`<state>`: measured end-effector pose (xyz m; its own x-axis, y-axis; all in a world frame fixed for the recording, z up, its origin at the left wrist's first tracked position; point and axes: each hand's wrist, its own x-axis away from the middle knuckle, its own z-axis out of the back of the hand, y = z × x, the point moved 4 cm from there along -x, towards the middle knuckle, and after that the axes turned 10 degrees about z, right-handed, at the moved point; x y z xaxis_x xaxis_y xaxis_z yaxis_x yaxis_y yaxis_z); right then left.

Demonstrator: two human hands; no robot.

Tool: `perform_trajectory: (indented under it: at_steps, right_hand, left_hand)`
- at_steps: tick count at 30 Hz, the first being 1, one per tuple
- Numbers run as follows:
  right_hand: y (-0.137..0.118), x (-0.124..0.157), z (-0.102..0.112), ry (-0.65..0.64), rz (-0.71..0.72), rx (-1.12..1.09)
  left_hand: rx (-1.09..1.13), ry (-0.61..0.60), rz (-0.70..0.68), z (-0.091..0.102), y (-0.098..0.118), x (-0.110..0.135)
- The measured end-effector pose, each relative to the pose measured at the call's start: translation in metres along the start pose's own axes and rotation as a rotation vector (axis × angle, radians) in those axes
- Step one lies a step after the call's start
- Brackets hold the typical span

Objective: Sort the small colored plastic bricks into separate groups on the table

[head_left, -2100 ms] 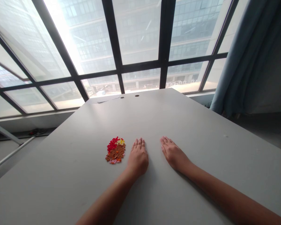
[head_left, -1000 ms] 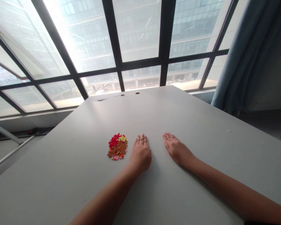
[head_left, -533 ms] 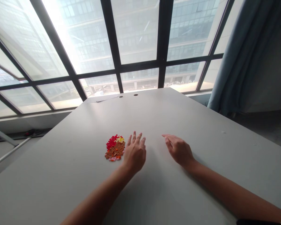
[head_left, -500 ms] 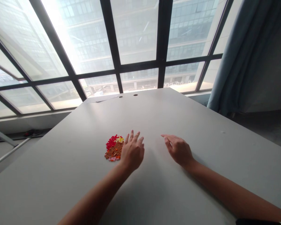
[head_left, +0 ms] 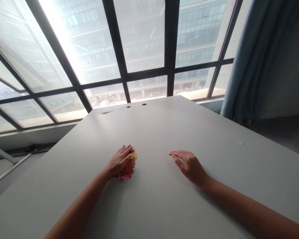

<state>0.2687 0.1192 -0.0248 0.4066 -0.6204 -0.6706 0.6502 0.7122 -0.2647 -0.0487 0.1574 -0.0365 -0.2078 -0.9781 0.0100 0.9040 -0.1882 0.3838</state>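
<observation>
A heap of tiny toy bricks [head_left: 130, 167], mostly brown with red, yellow, orange and pink ones, lies on the white table [head_left: 151, 199]. My left hand [head_left: 118, 161] lies flat over the heap's left side, fingers stretched forward, and hides part of it. Whether the palm presses on the bricks or on the table beneath its outer edge, I cannot tell. Off to the right, apart from the heap, my right hand [head_left: 190, 167] rests on its side on the table. Its fingers are extended, with a small gap between thumb and forefinger, and nothing shows in them.
A thin flat sheet [head_left: 108, 111] lies at the table's far left edge, near two round cable holes. A small white scrap [head_left: 241, 143] is on the right part of the table. Tall windows [head_left: 142, 39] stand behind, and a blue curtain [head_left: 246, 66] hangs at the right.
My left hand has moved left, from the heap's right side onto its left part. My right hand stays in nearly the same place, its thumb slightly more apart. The view has tilted slightly.
</observation>
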Motion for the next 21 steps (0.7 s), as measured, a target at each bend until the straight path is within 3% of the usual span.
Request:
perform_trajectory:
  at_steps: [6, 14, 18, 21]
  right_hand:
    - [0.0, 0.002, 0.002, -0.01, -0.022, -0.074]
    - [-0.005, 0.002, 0.005, -0.03, -0.078, -0.172]
    - [-0.001, 0.0, 0.006, -0.042, -0.123, -0.234]
    - [0.004, -0.005, 0.004, -0.075, -0.152, -0.288]
  left_hand:
    - [0.084, -0.093, -0.143, -0.01, 0.034, 0.004]
    - [0.209, -0.233, -0.351, -0.027, 0.106, 0.018]
    - [0.292, -0.27, -0.403, -0.015, 0.124, 0.027]
    - [0.465, -0.229, -0.323, 0.009, 0.115, 0.04]
